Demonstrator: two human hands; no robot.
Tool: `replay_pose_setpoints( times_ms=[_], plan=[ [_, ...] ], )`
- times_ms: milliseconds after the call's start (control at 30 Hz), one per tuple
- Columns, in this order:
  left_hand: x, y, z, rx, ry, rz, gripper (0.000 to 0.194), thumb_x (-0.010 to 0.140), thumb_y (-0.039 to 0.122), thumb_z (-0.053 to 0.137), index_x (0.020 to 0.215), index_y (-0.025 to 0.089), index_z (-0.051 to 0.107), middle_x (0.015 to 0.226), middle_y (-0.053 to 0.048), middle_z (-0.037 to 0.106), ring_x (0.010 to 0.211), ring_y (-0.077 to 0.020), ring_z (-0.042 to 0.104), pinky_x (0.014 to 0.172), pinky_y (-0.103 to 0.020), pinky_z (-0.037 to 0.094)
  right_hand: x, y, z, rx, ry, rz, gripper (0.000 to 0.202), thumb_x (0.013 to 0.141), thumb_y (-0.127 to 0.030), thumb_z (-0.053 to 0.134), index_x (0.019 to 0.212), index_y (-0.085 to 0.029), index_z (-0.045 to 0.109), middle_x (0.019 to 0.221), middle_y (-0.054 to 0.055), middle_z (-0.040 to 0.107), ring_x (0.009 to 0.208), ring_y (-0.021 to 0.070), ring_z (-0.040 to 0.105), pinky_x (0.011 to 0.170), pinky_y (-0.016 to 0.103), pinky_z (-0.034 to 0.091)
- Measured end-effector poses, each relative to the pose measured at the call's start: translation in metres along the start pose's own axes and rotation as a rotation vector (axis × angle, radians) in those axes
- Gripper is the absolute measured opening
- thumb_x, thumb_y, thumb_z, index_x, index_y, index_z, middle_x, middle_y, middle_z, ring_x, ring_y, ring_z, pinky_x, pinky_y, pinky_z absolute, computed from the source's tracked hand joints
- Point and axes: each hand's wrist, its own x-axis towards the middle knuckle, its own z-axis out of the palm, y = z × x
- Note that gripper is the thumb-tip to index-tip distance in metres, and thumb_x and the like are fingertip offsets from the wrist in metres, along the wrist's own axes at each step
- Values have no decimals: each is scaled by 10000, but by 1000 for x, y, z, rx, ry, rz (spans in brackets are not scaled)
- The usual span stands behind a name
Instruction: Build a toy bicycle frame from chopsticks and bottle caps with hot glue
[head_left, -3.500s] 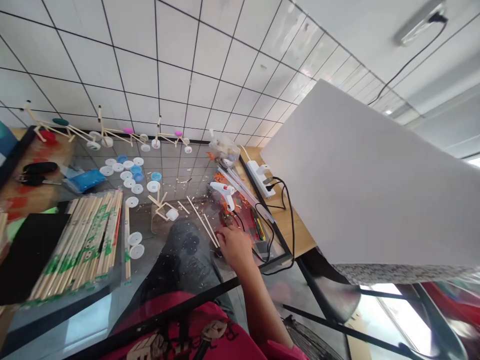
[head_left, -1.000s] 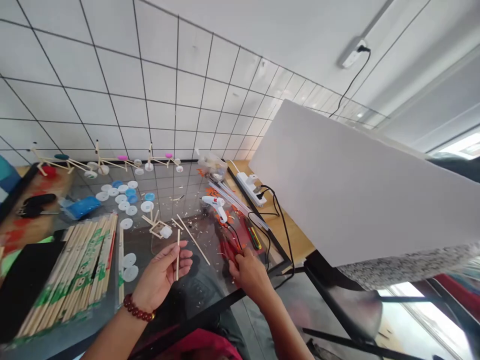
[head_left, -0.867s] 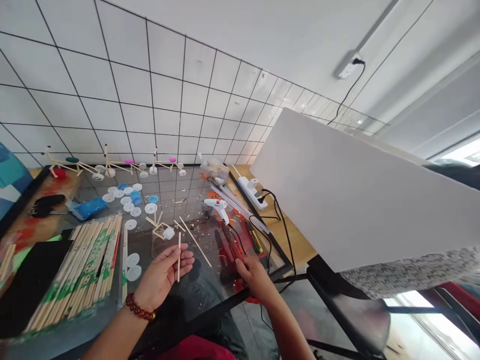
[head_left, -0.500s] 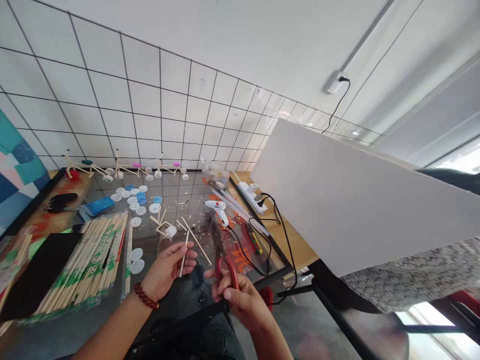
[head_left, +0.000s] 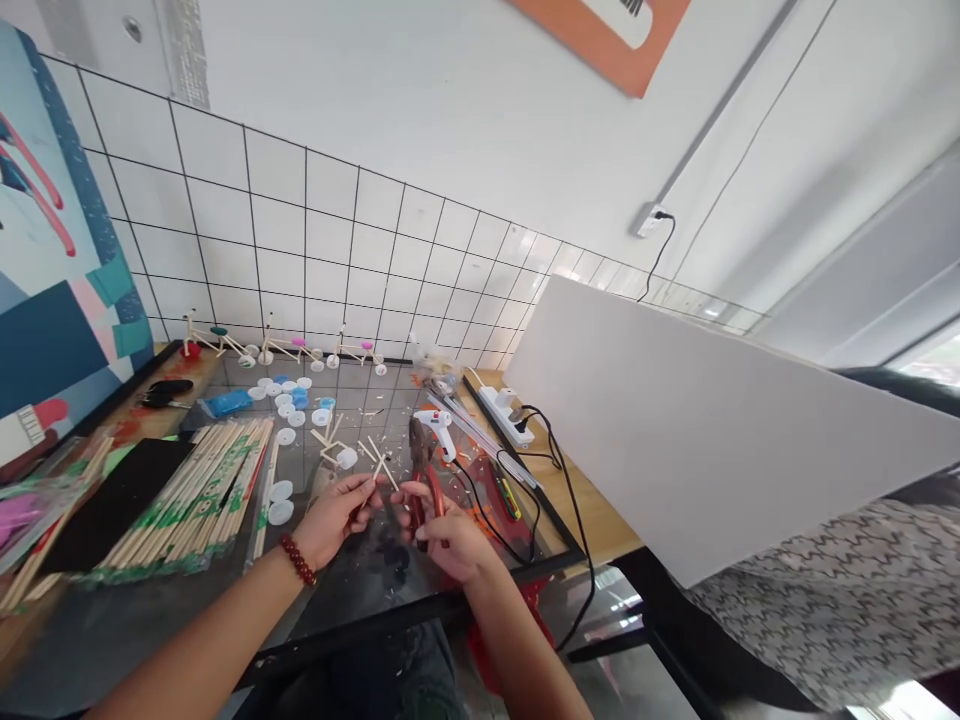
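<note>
A short wooden stick (head_left: 379, 466) slanted toward the tabletop's (head_left: 375, 624) far edge, pinched in the left hand's (head_left: 337, 515) fingers; just to its right, the right hand's (head_left: 456, 542) fingers wrapped red-handled pliers (head_left: 420, 455) near the front edge.

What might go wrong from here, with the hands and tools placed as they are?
The head of the red-handled pliers, held in the right hand, appears very near the white glue gun, so a sideways swing might knock it.

The left hand pinches a short stick with its fingertips beside the pliers; they could get nipped if the jaws close there.
</note>
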Motion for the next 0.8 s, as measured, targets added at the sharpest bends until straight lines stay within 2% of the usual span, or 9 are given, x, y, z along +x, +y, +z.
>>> replay_pose_setpoints(
  times_ms=[167, 300, 400, 600, 733, 800],
  plan=[
    [2, 3, -1, -56, -6, -15, 246, 769, 254, 801, 945, 108, 712, 641, -13, 591, 438, -26, 384, 388, -134, 235, 31, -18, -9, -92, 20, -48, 585, 453, -54, 577, 971, -250, 765, 928, 8, 681, 877, 170, 571, 662, 221, 450],
    [3, 10, -5, -147, 15, -1, 178, 814, 190, 747, 966, 120, 686, 671, -3, 581, 446, -25, 392, 382, -125, 260, 49, -27, -3, -144, -66, -36, 654, 450, -75, 562, 1049, -255, 751, 1043, 27, 684, 1008, 205, 573, 717, 240, 470],
    [4, 14, -9, -205, 25, -7, 156, 836, 173, 723, 974, 125, 670, 702, -8, 582, 472, -36, 442, 389, -127, 309, 60, -20, -2, -146, -126, -34, 659, 442, -84, 573, 1050, -262, 752, 1136, 30, 677, 1041, 215, 578, 727, 245, 468],
    [7, 12, -12, -228, 42, -26, 181, 836, 180, 730, 992, 121, 662, 701, -2, 570, 469, -34, 443, 389, -127, 314, 65, 1, -4, -72, -101, -79, 587, 461, -68, 646, 997, -275, 765, 1258, 18, 637, 1033, 201, 603, 786, 264, 475],
    [7, 10, -12, -208, 52, -46, 188, 839, 200, 732, 1002, 126, 676, 689, 6, 579, 454, -28, 441, 378, -120, 296, 62, 1, -7, -65, -75, -83, 531, 488, -101, 715, 985, -278, 771, 1250, 26, 642, 1024, 211, 601, 788, 273, 480],
    [7, 9, -12, -173, 43, -80, 191, 835, 230, 743, 982, 121, 686, 672, 3, 586, 453, -34, 466, 372, -119, 298, 62, 2, -8, -137, -18, -139, 454, 525, -140, 760, 962, -262, 776, 1202, 31, 656, 990, 203, 595, 805, 278, 476]
  ],
)
